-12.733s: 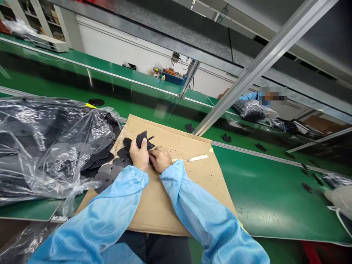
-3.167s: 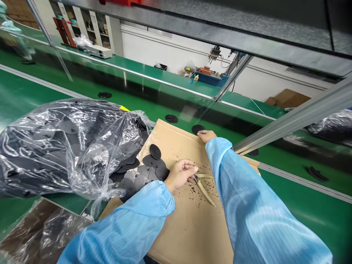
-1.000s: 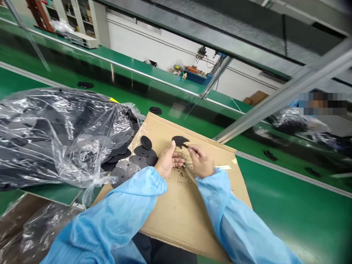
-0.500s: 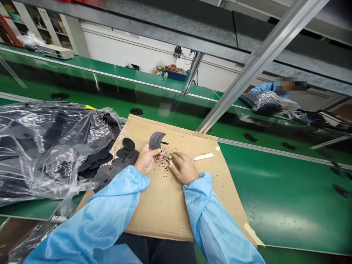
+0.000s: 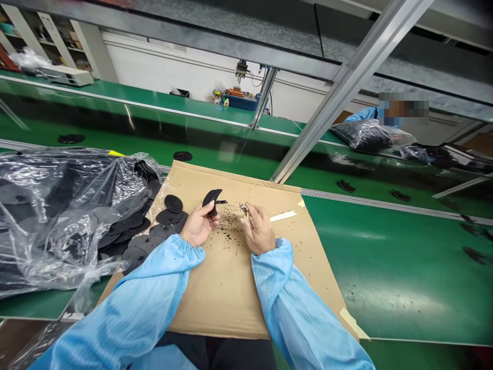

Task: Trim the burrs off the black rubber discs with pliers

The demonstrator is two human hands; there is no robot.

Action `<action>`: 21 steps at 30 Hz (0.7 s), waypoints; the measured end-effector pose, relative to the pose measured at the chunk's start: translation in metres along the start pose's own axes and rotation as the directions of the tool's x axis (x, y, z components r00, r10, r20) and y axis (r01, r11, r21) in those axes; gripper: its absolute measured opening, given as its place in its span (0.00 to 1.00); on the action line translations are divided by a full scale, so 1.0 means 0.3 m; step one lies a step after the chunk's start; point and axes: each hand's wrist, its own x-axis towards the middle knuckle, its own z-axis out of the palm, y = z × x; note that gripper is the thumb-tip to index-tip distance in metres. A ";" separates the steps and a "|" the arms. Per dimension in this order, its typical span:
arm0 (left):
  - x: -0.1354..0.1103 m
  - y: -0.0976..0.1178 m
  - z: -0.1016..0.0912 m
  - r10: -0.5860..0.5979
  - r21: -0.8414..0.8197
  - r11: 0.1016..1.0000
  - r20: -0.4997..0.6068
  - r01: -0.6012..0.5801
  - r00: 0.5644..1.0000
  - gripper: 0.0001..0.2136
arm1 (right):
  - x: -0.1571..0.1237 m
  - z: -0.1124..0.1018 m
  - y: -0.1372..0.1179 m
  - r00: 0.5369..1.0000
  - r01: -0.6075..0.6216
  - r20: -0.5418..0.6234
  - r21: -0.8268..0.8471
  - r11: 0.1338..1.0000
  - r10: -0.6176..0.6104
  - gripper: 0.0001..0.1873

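Observation:
My left hand (image 5: pixel 197 226) grips several thin black discs (image 5: pixel 211 202) by their lower edge, fanned and tilted above the cardboard. In my right hand (image 5: pixel 259 227) is a small pair of nippers (image 5: pixel 244 209), metal jaws pointing up and away, its handles mostly hidden by the fingers. A gap separates the jaws from the discs. Small black bits (image 5: pixel 230 226) are scattered on the cardboard (image 5: pixel 219 293) beneath and between my hands. A thin dark piece (image 5: pixel 221 202) shows just right of the discs. Beyond my right hand lies a flat white strip (image 5: pixel 284 216).
Loose black discs (image 5: pixel 168 216) spread left of my hand, beside a clear plastic bag (image 5: pixel 77 205) full of them. A metal post (image 5: pixel 308 139) rises behind the cardboard. Black parts (image 5: pixel 346 186) rest on the green surface (image 5: pixel 385 257). A person in blue (image 5: pixel 362 114) is at far right.
My hands have drawn apart. The nippers have come away from the discs and turned upward, and the discs have tilted in my left hand. The view has shifted slightly.

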 end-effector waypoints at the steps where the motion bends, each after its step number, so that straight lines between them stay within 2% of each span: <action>1: -0.003 0.001 0.001 -0.016 -0.008 1.000 0.004 0.017 1.000 0.04 | -0.002 0.004 -0.003 1.000 0.025 -0.010 -0.014 1.000 -0.025 0.27; 6: -0.010 0.002 0.002 -0.048 -0.005 0.999 0.063 0.049 0.997 0.04 | -0.008 0.026 -0.006 0.993 0.104 -0.053 -0.079 0.992 -0.108 0.25; 12: -0.010 -0.007 -0.001 -0.061 0.018 0.998 0.082 0.060 0.995 0.04 | -0.010 0.025 -0.004 0.998 0.063 -0.028 -0.048 0.997 -0.065 0.25; 21: -0.007 -0.012 -0.001 -0.075 0.015 0.997 0.078 0.074 0.994 0.05 | -0.004 0.026 -0.001 0.984 0.147 -0.084 -0.118 0.982 -0.157 0.22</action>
